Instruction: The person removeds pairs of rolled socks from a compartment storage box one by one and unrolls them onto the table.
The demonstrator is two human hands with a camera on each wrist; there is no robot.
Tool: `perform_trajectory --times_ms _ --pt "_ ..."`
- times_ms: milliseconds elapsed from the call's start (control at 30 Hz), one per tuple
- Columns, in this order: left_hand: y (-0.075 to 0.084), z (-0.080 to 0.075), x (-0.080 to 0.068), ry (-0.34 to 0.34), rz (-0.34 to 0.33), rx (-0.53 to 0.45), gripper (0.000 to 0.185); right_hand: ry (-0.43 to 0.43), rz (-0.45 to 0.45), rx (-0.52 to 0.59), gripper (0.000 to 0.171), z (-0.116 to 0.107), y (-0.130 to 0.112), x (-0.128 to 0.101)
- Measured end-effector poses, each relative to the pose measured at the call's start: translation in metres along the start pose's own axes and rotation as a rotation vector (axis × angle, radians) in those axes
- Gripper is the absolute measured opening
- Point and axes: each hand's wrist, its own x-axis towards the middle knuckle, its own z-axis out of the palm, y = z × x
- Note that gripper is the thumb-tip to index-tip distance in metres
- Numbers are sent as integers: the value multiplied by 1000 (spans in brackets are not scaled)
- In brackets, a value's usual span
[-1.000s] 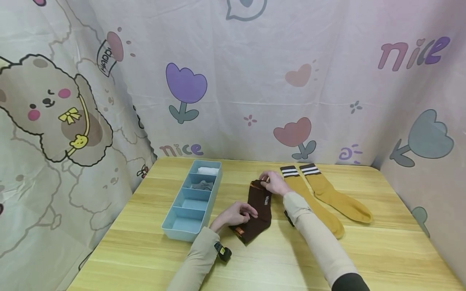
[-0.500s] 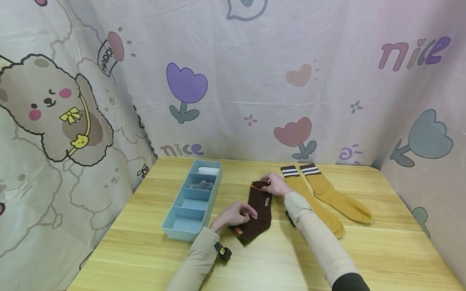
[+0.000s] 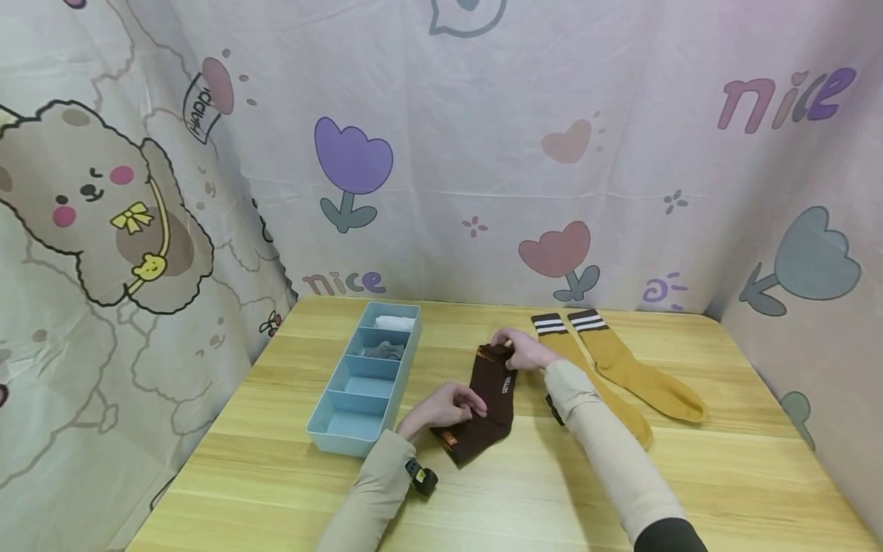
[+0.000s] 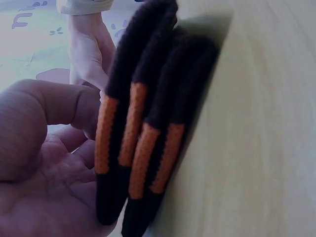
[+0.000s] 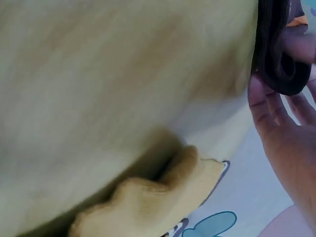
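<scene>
**Brown sock pair being handled at both ends, mustard pair waiting**

From my remote view, the work looks partly done. A blue divided organizer (image 3: 363, 381) sits at the left of the wooden table (image 3: 690, 491). Its far compartment holds something white, the next something grey, and the two nearest me look bare. A brown sock pair (image 3: 488, 406), stacked together with orange stripes, lies flat at the table's middle, not yet in the organizer. Two mustard socks (image 3: 624, 376) lie just to its right, apparently untouched.

My left hand (image 3: 441, 406) has curled fingers and grips the near end of the brown pair; the wrist view shows the thumb beside the stacked layers. My right hand (image 3: 524, 351) pinches the far cuff end, its fingers bent around the fabric edge.
</scene>
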Motion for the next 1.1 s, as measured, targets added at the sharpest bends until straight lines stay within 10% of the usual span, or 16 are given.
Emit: perform_trajectory --times_ms 800,1100 --pt "8 3 0 53 -98 49 33 291 150 -133 11 6 1 4" --pt "18 3 -4 98 -184 164 30 266 -42 -250 26 10 -9 1"
